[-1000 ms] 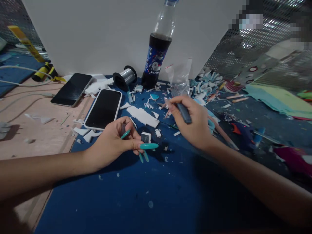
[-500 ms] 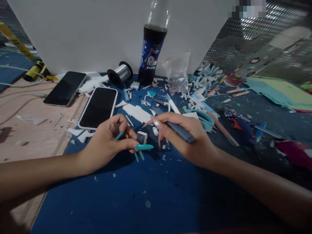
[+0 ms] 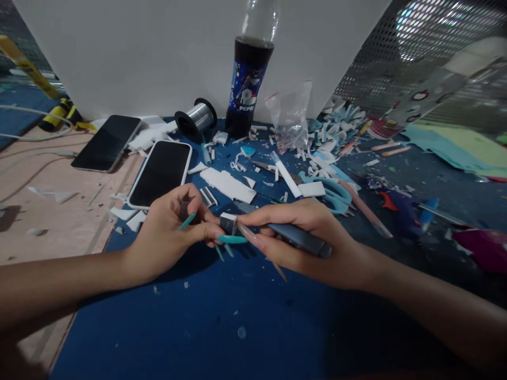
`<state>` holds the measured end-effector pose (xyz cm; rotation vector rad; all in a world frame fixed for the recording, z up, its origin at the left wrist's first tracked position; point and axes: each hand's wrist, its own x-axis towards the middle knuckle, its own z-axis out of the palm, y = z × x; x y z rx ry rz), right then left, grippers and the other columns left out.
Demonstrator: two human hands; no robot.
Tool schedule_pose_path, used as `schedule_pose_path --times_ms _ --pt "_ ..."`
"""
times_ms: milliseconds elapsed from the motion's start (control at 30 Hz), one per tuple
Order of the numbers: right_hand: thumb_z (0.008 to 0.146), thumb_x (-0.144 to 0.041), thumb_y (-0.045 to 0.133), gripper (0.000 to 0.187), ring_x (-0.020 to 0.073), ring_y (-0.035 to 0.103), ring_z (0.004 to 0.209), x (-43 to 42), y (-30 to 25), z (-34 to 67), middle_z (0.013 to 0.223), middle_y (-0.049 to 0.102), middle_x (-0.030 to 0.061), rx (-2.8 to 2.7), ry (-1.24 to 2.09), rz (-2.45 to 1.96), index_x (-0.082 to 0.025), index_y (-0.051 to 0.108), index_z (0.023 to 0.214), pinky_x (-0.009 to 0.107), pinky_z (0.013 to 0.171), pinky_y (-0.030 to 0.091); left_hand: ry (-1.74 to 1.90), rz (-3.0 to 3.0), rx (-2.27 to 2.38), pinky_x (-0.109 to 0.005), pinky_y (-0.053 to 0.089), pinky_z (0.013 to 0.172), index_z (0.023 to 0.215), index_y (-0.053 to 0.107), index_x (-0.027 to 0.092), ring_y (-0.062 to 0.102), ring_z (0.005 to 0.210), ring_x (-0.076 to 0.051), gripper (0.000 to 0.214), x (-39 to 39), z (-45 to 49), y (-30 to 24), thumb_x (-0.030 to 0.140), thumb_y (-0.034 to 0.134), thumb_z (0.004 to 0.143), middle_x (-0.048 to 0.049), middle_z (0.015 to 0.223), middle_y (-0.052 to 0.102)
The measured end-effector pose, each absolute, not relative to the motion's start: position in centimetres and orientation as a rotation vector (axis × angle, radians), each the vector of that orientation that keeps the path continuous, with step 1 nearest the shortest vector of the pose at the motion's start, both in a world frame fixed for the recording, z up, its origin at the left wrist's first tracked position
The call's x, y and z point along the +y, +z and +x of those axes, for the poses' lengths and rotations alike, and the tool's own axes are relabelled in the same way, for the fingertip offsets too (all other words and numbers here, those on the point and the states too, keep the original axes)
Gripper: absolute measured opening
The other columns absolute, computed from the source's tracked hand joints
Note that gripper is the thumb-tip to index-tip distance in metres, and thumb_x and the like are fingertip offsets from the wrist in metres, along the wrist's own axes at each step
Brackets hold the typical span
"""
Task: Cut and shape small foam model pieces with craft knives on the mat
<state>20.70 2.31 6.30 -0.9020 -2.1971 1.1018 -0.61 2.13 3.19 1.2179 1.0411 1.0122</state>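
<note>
My left hand [image 3: 174,232] pinches a small foam block [image 3: 228,224], dark grey on its side and white on top, between thumb and fingertips. My right hand [image 3: 304,237] is wrapped round the dark grey handle of a slim craft knife [image 3: 301,239]. Its working end points left, beside the block, and is mostly hidden by my fingers. The right fingertips are at the block's right side, seemingly touching it. Just behind the hands lie a flat white foam piece [image 3: 227,183] and small grey-and-white strips [image 3: 208,197].
A phone with a white rim [image 3: 161,171], another phone [image 3: 106,143], a wire spool [image 3: 196,120] and a Pepsi bottle [image 3: 249,87] stand behind. Blue-handled scissors [image 3: 336,195], a plastic bag [image 3: 291,119] and heaped foam scraps [image 3: 340,124] lie right. Crumbs dot the blue mat [image 3: 198,338].
My right hand has moved down and slightly left with the craft knife, bringing its fingers up to the block. My left hand has stayed nearly still, keeping hold of the block.
</note>
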Motion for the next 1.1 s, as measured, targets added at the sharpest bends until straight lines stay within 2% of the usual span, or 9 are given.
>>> schedule_pose_path --times_ms 233,467,533,633,733,833,933,1000,1100 --pt "0.087 -0.016 0.061 0.023 0.0092 0.062 0.044 2.4 6.1 20.8 0.061 0.068 0.0000 -2.121 1.242 -0.921 -0.011 0.072 0.107 0.015 0.039 0.048 1.030 1.247 1.018 -0.014 0.056 0.047 0.063 0.037 0.020 0.065 0.047 -0.008 0.040 2.1 -0.7 3.0 0.008 0.075 0.065 0.0072 0.057 0.065" --pt "0.086 -0.013 0.061 0.016 0.0079 0.063 0.044 2.5 5.9 20.6 0.074 0.071 0.0006 -1.997 1.344 -0.931 -0.012 0.072 0.097 0.015 0.038 0.052 1.026 1.390 1.100 -0.017 0.052 0.046 0.068 0.036 0.022 0.063 0.050 -0.008 0.041 2.3 -1.0 2.6 0.015 0.076 0.071 0.0069 0.061 0.065" --pt "0.085 -0.013 0.061 0.017 0.0083 0.063 0.046 2.5 6.0 20.5 0.079 0.072 0.0023 -1.973 1.333 -0.937 -0.013 0.072 0.097 0.016 0.038 0.052 1.111 1.574 1.154 -0.020 0.053 0.051 0.072 0.037 0.023 0.064 0.058 -0.010 0.043 2.4 -1.5 2.4 0.020 0.080 0.070 0.0057 0.070 0.065" --pt "0.084 -0.012 0.061 0.016 0.0085 0.062 0.047 2.5 6.1 20.4 0.081 0.073 0.0040 -1.962 1.281 -0.973 -0.014 0.073 0.095 0.016 0.035 0.048 1.319 2.062 1.182 -0.028 0.056 0.067 0.070 0.040 0.023 0.066 0.082 -0.015 0.047 2.8 -2.4 2.2 0.026 0.087 0.065 -0.0014 0.100 0.066" --pt "0.084 -0.014 0.062 0.014 0.0096 0.063 0.050 2.5 6.1 20.3 0.078 0.073 0.0037 -1.975 1.241 -0.985 -0.014 0.073 0.093 0.017 0.038 0.050 1.303 2.668 1.036 -0.033 0.058 0.085 0.061 0.039 0.022 0.065 0.105 -0.021 0.044 2.8 -3.0 2.6 0.027 0.081 0.074 -0.0056 0.119 0.067" --pt "0.085 -0.015 0.062 0.012 0.0112 0.067 0.059 2.4 5.9 20.2 0.082 0.074 0.0048 -1.982 1.213 -0.959 -0.014 0.072 0.091 0.018 0.046 0.053 1.256 3.081 0.926 -0.033 0.060 0.084 0.061 0.045 0.022 0.069 0.104 -0.023 0.036 2.4 -2.8 3.4 0.021 0.075 0.080 -0.0076 0.108 0.074" --pt "0.085 -0.016 0.061 0.014 0.0093 0.063 0.056 2.3 5.8 20.0 0.083 0.073 0.0039 -1.983 1.225 -0.953 -0.015 0.072 0.093 0.018 0.043 0.049 1.287 3.203 0.873 -0.031 0.063 0.069 0.062 0.054 0.023 0.075 0.086 -0.022 0.027 2.1 -2.2 4.2 0.017 0.073 0.081 -0.0047 0.091 0.078" --pt "0.084 -0.015 0.060 0.015 0.0082 0.060 0.053 2.3 5.8 19.9 0.082 0.073 0.0033 -1.982 1.235 -0.963 -0.016 0.072 0.093 0.018 0.041 0.046 1.238 3.028 0.947 -0.029 0.062 0.063 0.056 0.054 0.023 0.075 0.078 -0.022 0.031 2.1 -1.8 4.7 0.017 0.073 0.080 -0.0016 0.083 0.078" --pt "0.081 -0.013 0.060 0.015 0.0097 0.061 0.055 2.3 5.9 19.7 0.080 0.073 0.0036 -1.965 1.213 -0.979 -0.017 0.072 0.088 0.019 0.043 0.047 1.176 2.474 1.099 -0.035 0.063 0.066 0.049 0.052 0.023 0.075 0.077 -0.025 0.035 2.3 -1.6 5.0 0.021 0.076 0.075 -0.0022 0.080 0.078"
